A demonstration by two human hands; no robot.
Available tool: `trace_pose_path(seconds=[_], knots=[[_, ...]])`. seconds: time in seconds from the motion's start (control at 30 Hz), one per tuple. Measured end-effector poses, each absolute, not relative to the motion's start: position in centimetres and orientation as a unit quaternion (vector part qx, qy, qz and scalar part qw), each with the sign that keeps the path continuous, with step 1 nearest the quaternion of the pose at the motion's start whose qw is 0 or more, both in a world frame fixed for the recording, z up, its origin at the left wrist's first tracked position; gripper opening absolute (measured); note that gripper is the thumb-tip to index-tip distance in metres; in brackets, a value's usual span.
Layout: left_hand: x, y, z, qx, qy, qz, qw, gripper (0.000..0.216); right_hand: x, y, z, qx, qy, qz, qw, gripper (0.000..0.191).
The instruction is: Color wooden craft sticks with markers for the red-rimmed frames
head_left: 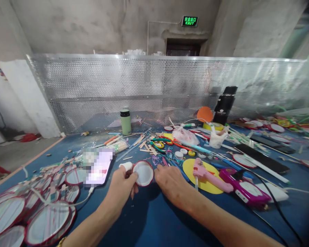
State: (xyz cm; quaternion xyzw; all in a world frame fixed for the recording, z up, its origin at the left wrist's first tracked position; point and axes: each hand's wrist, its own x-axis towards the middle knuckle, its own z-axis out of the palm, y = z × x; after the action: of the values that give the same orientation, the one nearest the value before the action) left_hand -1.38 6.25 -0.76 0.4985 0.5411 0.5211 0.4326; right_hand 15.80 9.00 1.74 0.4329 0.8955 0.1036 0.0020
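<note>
My left hand point(123, 185) is closed on a small white disc with a red rim point(143, 173), held upright just above the blue table point(154, 219); a white wrap covers one fingertip. My right hand point(170, 181) lies knuckles up beside the disc on its right, fingers curled down onto the table among thin coloured strands point(158, 159). What those fingers pinch, if anything, is hidden. A pink glue gun point(208, 176) rests on a yellow paper circle point(203, 175) just right of that hand.
Several finished red-rimmed discs point(41, 219) are heaped at the left. A lit phone point(99, 168) lies beside my left hand. Wooden sticks, scissors point(161, 141), a green bottle point(125, 122), a black flask point(225, 104), a clear cup point(216, 139) and a pink device point(244, 188) crowd the back and right.
</note>
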Motion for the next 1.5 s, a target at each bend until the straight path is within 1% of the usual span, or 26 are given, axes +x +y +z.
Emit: trace_pose_path(seconds=[0.1,0.13,0.2,0.33,0.4,0.5,0.63,0.93,1.07,1.17,1.3,1.4,1.43,1.5], knots=[[-1.5,6.3,-0.8,0.491,0.549,0.521,0.431,0.015,16.3,9.3,1.8,0.450,0.888,0.090,-0.024,0.020],[-1.5,6.3,-0.8,0.487,0.549,0.522,0.434,0.016,16.6,9.5,1.9,0.458,0.884,0.082,-0.050,0.018],[-1.6,6.3,-0.5,0.473,0.545,0.525,0.452,0.021,17.3,10.0,2.0,0.469,0.872,0.043,-0.132,0.013],[-1.6,5.8,0.4,0.429,0.490,0.553,0.520,0.024,18.2,10.3,2.4,0.451,0.831,-0.134,-0.296,0.012],[-1.5,5.4,1.0,0.423,0.452,0.563,0.547,0.023,18.2,10.1,2.7,0.431,0.809,-0.200,-0.347,0.012],[-1.4,4.7,1.4,0.460,0.419,0.526,0.579,0.025,17.9,9.6,2.9,0.404,0.799,-0.218,-0.389,0.011],[-1.1,4.2,1.4,0.511,0.397,0.479,0.593,0.029,17.6,9.0,2.9,0.377,0.814,-0.216,-0.387,0.010],[-1.2,4.4,1.5,0.551,0.416,0.466,0.554,0.027,17.5,8.2,3.2,0.350,0.818,-0.292,-0.351,0.009],[-1.4,4.4,1.1,0.546,0.407,0.469,0.563,0.027,17.7,8.2,3.0,0.340,0.790,-0.381,-0.339,0.006],[-1.4,4.4,1.0,0.522,0.387,0.484,0.586,0.024,17.8,8.2,3.0,0.324,0.764,-0.457,-0.321,0.010],[-1.0,4.2,1.2,0.478,0.357,0.502,0.626,0.022,17.9,7.9,3.3,0.301,0.749,-0.505,-0.305,0.016],[-0.8,3.9,1.4,0.469,0.335,0.498,0.647,0.021,18.0,7.8,3.3,0.302,0.759,-0.502,-0.283,0.015],[-0.8,3.8,1.5,0.469,0.332,0.496,0.650,0.020,18.0,7.9,3.2,0.310,0.771,-0.480,-0.282,0.014],[-1.0,3.6,1.7,0.473,0.326,0.496,0.651,0.020,18.0,8.3,2.9,0.336,0.801,-0.397,-0.296,0.012]])
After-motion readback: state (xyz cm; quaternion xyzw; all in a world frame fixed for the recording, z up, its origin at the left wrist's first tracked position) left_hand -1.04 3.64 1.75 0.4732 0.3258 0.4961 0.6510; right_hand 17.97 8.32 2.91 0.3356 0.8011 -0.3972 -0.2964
